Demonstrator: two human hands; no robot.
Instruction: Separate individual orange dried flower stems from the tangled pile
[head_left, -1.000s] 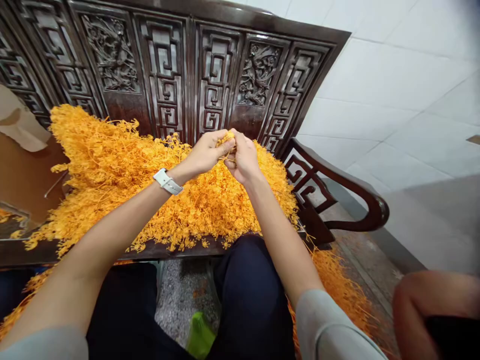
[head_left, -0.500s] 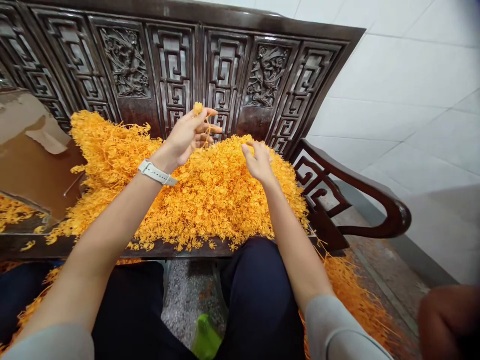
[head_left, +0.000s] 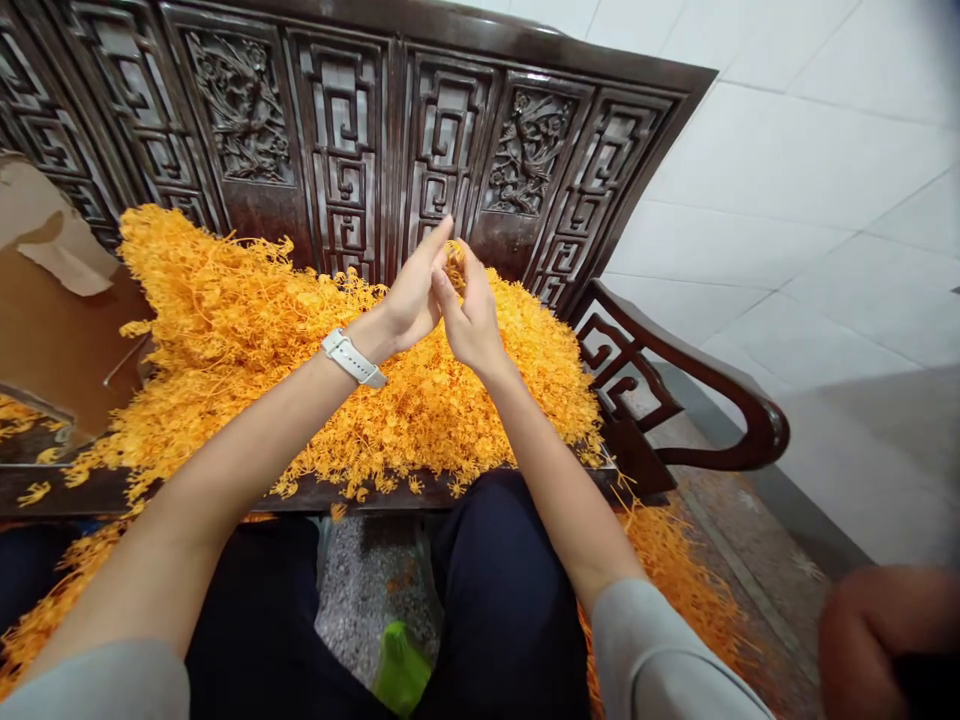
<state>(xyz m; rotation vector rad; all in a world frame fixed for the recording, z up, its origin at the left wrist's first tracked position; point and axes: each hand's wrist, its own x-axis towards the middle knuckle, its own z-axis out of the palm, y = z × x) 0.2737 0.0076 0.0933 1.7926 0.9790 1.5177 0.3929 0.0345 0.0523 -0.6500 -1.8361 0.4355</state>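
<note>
Orange sprig (head_left: 454, 254) sits pinched in the right hand (head_left: 474, 322), the left hand (head_left: 409, 298) touching, its grip hidden — seemingly mid-handling; the big pile (head_left: 420, 410) below both seems undone.

A carved dark bench (head_left: 259, 212) bears heaped orange sprigs (head_left: 412, 425).

Left hand (head_left: 416, 295) and right hand (head_left: 474, 318) back together, small orange piece (head_left: 339, 512) newly at bench edge (head_left: 311, 498)

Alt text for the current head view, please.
A person's left hand and right hand meet with an orange sprig between them, above a heap of orange sprigs on a carved wooden bench. A white strap circles the left wrist.
</note>
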